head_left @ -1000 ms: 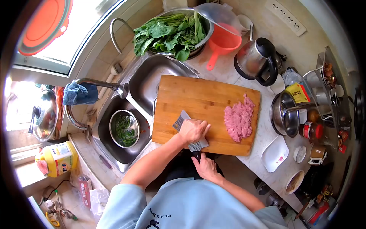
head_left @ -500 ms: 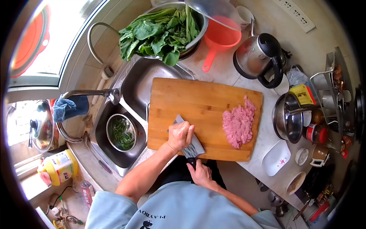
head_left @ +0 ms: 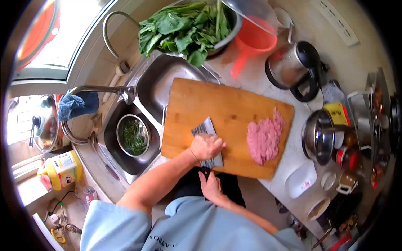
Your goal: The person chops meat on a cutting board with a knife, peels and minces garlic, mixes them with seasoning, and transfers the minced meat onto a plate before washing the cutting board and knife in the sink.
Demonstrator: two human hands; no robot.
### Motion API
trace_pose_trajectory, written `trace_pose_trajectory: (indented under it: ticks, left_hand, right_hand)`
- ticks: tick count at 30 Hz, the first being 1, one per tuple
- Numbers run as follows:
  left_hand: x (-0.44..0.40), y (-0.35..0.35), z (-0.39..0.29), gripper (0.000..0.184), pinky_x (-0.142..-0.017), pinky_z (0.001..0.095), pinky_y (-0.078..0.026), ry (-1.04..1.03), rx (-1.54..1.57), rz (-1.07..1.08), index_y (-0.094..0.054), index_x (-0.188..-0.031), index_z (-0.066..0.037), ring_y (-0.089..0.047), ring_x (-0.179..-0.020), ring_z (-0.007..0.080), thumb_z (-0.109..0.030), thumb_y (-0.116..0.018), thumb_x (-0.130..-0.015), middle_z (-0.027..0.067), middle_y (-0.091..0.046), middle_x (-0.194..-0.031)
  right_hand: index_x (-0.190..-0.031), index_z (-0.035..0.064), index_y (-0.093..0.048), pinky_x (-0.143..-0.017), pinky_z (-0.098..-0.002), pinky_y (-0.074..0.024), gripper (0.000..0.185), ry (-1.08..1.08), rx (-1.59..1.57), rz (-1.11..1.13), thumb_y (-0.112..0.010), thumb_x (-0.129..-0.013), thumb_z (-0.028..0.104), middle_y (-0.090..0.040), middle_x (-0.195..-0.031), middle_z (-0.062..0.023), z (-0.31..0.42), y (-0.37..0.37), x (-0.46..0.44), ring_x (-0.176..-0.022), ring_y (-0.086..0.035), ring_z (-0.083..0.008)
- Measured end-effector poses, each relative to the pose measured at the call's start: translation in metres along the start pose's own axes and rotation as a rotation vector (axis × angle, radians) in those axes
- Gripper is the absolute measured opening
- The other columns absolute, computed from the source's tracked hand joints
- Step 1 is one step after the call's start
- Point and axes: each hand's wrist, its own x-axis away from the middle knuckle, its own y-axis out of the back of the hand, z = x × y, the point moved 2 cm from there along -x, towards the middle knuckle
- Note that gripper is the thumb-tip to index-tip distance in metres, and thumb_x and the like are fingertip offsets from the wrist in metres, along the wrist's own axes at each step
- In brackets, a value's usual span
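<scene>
A cleaver [head_left: 206, 126] lies over the front part of the wooden cutting board [head_left: 184, 100], its blade pointing away from me. My right hand [head_left: 212, 187] is wrapped around its black handle at the board's front edge. Above the middle of the blade, my left hand [head_left: 207, 146] is closed in a fist and covers part of the metal. Whether the fist touches the blade, and what lies under it, I cannot tell. A mound of pink minced meat [head_left: 264, 138] sits on the right side of the board.
Left of the board is a double sink [head_left: 158, 79] with a bowl of cut greens [head_left: 134, 136] in it. Leafy vegetables [head_left: 184, 31] fill a basin behind. A kettle [head_left: 289, 67], a red strainer [head_left: 255, 39], a metal bowl [head_left: 312, 136] and a white dish [head_left: 300, 180] stand around.
My left fist has shifted a little right relative to the blade, and the cleaver has turned slightly. My right hand keeps its grip on the handle. The whole view has tilted somewhat.
</scene>
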Motion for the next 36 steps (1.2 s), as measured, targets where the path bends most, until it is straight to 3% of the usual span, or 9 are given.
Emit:
trace_pose_trajectory:
  ticks: [5, 8, 10, 11, 15, 19, 23, 30, 36]
  left_hand:
    - [0.001, 0.001, -0.006, 0.031, -0.051, 0.0425, -0.05, 0.168, -0.019, 0.084, -0.056, -0.071, -0.009, -0.063, -0.056, 0.0308, -0.027, -0.064, -0.095, 0.011, -0.06, -0.062]
    - [0.01, 0.029, -0.01, 0.033, -0.053, 0.0414, -0.05, 0.52, 0.345, -0.407, -0.058, -0.075, -0.006, -0.063, -0.057, 0.0324, -0.029, -0.061, -0.099, 0.0132, -0.06, -0.062]
    - [0.038, 0.054, 0.009, 0.033, -0.058, 0.0396, -0.052, 0.953, 0.256, -0.389, -0.06, -0.08, -0.005, -0.066, -0.062, 0.0327, -0.031, -0.063, -0.099, 0.0152, -0.064, -0.068]
    - [0.055, 0.048, 0.013, 0.031, -0.06, 0.0411, -0.053, 1.014, 0.271, -0.258, -0.06, -0.084, -0.006, -0.069, -0.066, 0.0319, -0.033, -0.065, -0.098, 0.0146, -0.068, -0.072]
    - [0.058, 0.032, -0.01, 0.025, -0.059, 0.045, -0.053, 0.574, 0.134, -0.058, -0.061, -0.093, -0.01, -0.07, -0.068, 0.0338, -0.034, -0.069, -0.094, 0.0131, -0.07, -0.076]
    - [0.02, 0.029, 0.018, 0.026, -0.063, 0.0384, -0.056, 0.754, -0.03, -0.11, -0.064, -0.091, -0.007, -0.072, -0.07, 0.0269, -0.029, -0.077, -0.089, 0.0114, -0.072, -0.08]
    - [0.02, 0.04, -0.015, 0.018, -0.062, 0.0342, -0.055, 0.801, 0.352, -0.138, -0.067, -0.094, -0.003, -0.069, -0.069, 0.0217, -0.012, -0.079, -0.084, 0.0136, -0.069, -0.083]
    - [0.039, 0.015, -0.031, 0.01, -0.069, 0.0373, -0.056, 0.535, 0.17, -0.191, -0.072, -0.095, -0.005, -0.07, -0.08, 0.0294, -0.014, -0.07, -0.091, 0.0107, -0.07, -0.096]
    - [0.062, 0.031, 0.002, 0.013, -0.069, 0.0347, -0.055, 0.881, 0.273, -0.378, -0.077, -0.092, -0.004, -0.07, -0.079, 0.0265, -0.015, -0.072, -0.091, 0.0122, -0.072, -0.092]
  right_hand:
    - [-0.1, -0.0038, -0.057, -0.081, -0.0594, -0.05, 0.053, -0.008, 0.091, 0.07, -0.055, -0.099, 0.049, -0.067, -0.093, -0.0354, 0.005, 0.019, 0.006, -0.091, -0.064, -0.0534]
    - [-0.096, -0.0044, -0.057, -0.078, -0.0545, -0.0517, 0.054, 0.107, -0.006, 0.001, -0.059, -0.097, 0.049, -0.067, -0.086, -0.0326, 0.012, 0.059, 0.015, -0.086, -0.065, -0.0518]
    - [-0.089, 0.0087, -0.053, -0.035, -0.0253, -0.0359, 0.041, -0.162, -0.634, 0.363, -0.046, -0.107, 0.044, -0.05, -0.06, -0.0014, 0.001, 0.08, 0.018, -0.038, -0.044, -0.0109]
    - [-0.09, 0.009, -0.054, -0.035, -0.0261, -0.0368, 0.043, -0.209, -0.754, 0.455, -0.044, -0.107, 0.047, -0.05, -0.06, -0.002, 0.0, 0.094, 0.017, -0.038, -0.044, -0.0118]
    - [-0.097, 0.009, -0.058, -0.036, -0.0274, -0.0389, 0.052, -0.267, -1.071, 0.708, -0.037, -0.107, 0.055, -0.049, -0.061, -0.0019, -0.021, 0.131, 0.021, -0.039, -0.045, -0.0118]
    - [-0.099, 0.0081, -0.057, -0.039, -0.0268, -0.041, 0.051, -0.231, -1.067, 0.721, -0.037, -0.107, 0.054, -0.051, -0.063, -0.0024, -0.025, 0.136, 0.03, -0.041, -0.047, -0.011]
    - [-0.099, 0.0066, -0.054, -0.04, -0.0261, -0.0405, 0.046, -0.198, -1.048, 0.667, -0.041, -0.108, 0.049, -0.052, -0.065, -0.003, -0.02, 0.128, 0.041, -0.041, -0.046, -0.0109]
    - [-0.099, 0.0068, -0.054, -0.04, -0.0271, -0.0405, 0.046, -0.205, -1.088, 0.658, -0.039, -0.108, 0.049, -0.051, -0.064, -0.0037, -0.038, 0.117, 0.047, -0.04, -0.045, -0.0118]
    - [-0.095, 0.0064, -0.052, -0.04, -0.0265, -0.0416, 0.038, -0.121, -0.77, 0.448, -0.049, -0.107, 0.042, -0.052, -0.064, -0.0034, -0.026, 0.126, 0.042, -0.042, -0.048, -0.0117]
